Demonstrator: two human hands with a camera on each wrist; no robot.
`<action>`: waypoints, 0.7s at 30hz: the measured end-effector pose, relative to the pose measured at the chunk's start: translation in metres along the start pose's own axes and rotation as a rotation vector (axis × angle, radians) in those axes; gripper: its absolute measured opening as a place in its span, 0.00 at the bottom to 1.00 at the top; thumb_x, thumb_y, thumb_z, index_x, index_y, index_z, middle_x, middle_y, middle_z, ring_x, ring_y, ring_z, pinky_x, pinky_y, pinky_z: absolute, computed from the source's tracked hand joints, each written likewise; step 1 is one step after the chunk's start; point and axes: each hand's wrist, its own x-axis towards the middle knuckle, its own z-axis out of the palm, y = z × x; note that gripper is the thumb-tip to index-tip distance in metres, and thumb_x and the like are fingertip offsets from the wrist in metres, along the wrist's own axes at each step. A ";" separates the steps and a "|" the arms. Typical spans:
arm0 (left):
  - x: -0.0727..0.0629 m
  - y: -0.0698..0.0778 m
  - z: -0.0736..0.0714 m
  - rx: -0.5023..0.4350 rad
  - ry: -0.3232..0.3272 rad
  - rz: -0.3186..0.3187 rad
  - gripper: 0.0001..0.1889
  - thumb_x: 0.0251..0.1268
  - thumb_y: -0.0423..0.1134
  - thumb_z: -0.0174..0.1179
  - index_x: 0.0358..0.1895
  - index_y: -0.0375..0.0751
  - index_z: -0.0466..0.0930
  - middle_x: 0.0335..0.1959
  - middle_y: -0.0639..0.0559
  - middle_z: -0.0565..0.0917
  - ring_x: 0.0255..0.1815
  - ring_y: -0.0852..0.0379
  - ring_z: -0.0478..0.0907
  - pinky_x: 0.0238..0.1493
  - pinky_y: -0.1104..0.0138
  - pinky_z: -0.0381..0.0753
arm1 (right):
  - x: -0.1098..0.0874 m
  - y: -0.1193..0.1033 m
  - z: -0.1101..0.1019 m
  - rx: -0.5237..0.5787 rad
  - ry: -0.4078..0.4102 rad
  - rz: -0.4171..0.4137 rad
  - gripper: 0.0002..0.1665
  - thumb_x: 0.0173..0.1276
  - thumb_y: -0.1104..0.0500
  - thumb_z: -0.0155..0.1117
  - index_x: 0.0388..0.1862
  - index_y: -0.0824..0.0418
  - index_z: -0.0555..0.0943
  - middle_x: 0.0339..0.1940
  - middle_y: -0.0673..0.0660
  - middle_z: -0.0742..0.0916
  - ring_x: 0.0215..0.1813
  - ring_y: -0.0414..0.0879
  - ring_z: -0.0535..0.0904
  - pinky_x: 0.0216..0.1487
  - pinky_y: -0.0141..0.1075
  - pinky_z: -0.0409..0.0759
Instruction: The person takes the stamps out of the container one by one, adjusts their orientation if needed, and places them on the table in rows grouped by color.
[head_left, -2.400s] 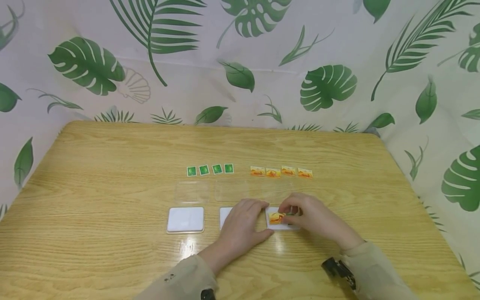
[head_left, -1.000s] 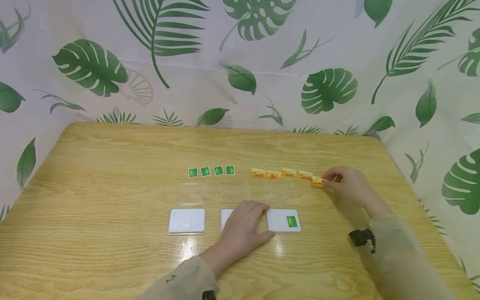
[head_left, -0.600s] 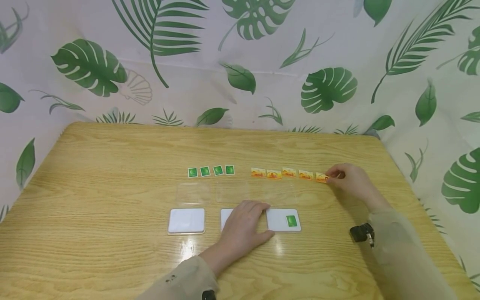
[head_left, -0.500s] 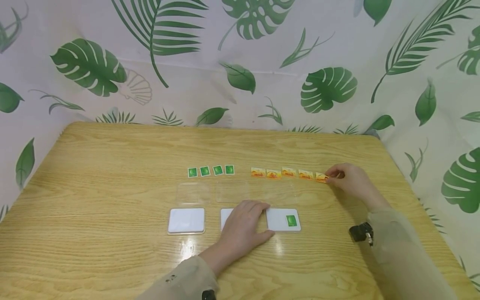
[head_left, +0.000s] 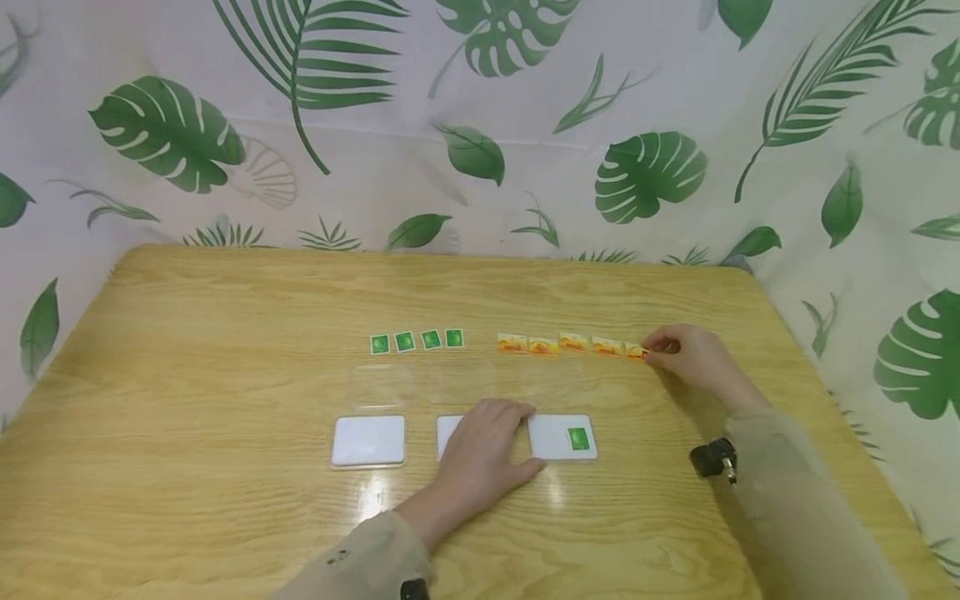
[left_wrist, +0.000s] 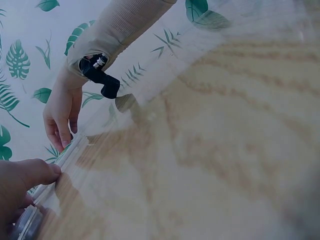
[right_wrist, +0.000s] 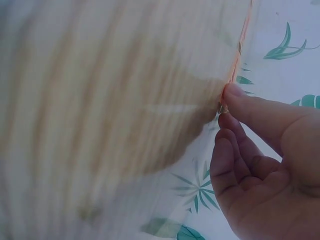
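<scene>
My right hand (head_left: 693, 358) pinches a small yellow-orange picture card (head_left: 634, 351) between thumb and fingertips, at the right end of a row of similar cards (head_left: 573, 340). In the right wrist view the cards (right_wrist: 239, 47) show edge-on as a thin orange line. My left hand (head_left: 480, 454) lies over the middle white case (head_left: 447, 429), covering most of it. Its index fingertip and thumb (left_wrist: 42, 172) hold the near-left corners of the right white case (head_left: 551, 437). On that case sits one small green square (head_left: 578, 438) with a pale border.
A third flat white case (head_left: 369, 441) lies to the left. Behind the cases are clear plastic lids (head_left: 382, 385), faint against the wooden table (head_left: 187, 350). Several green squares (head_left: 405, 341) form a row at the back left. A leaf-patterned cloth (head_left: 525, 167) hangs behind the table.
My right hand has carried the yellow-orange card from the right white case to the row's right end, then shifted it slightly back and right. My left hand has stayed in place.
</scene>
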 end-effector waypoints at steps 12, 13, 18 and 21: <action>-0.001 -0.001 0.002 -0.009 0.018 0.009 0.31 0.52 0.52 0.70 0.58 0.42 0.74 0.54 0.52 0.78 0.58 0.55 0.71 0.63 0.64 0.68 | 0.000 -0.001 0.001 0.016 -0.007 0.005 0.12 0.65 0.60 0.64 0.45 0.66 0.82 0.38 0.59 0.84 0.42 0.55 0.78 0.45 0.50 0.75; 0.000 -0.001 0.002 -0.010 0.017 0.008 0.31 0.52 0.52 0.70 0.58 0.42 0.74 0.54 0.52 0.78 0.58 0.55 0.71 0.63 0.64 0.67 | 0.000 -0.001 0.001 0.019 -0.007 0.003 0.12 0.66 0.60 0.64 0.45 0.66 0.82 0.38 0.59 0.84 0.42 0.55 0.78 0.45 0.50 0.75; 0.000 0.000 0.002 -0.015 0.019 0.013 0.31 0.52 0.52 0.70 0.58 0.41 0.74 0.54 0.52 0.78 0.58 0.55 0.71 0.63 0.63 0.67 | -0.001 0.000 0.001 0.030 -0.013 0.002 0.13 0.67 0.60 0.63 0.47 0.66 0.82 0.40 0.61 0.84 0.44 0.56 0.78 0.47 0.52 0.75; 0.000 -0.001 0.003 -0.007 0.023 0.019 0.31 0.53 0.53 0.70 0.58 0.41 0.74 0.54 0.52 0.78 0.58 0.55 0.71 0.63 0.63 0.68 | 0.000 0.001 0.001 0.034 -0.018 0.013 0.15 0.68 0.60 0.62 0.50 0.66 0.81 0.43 0.62 0.84 0.46 0.56 0.77 0.48 0.51 0.75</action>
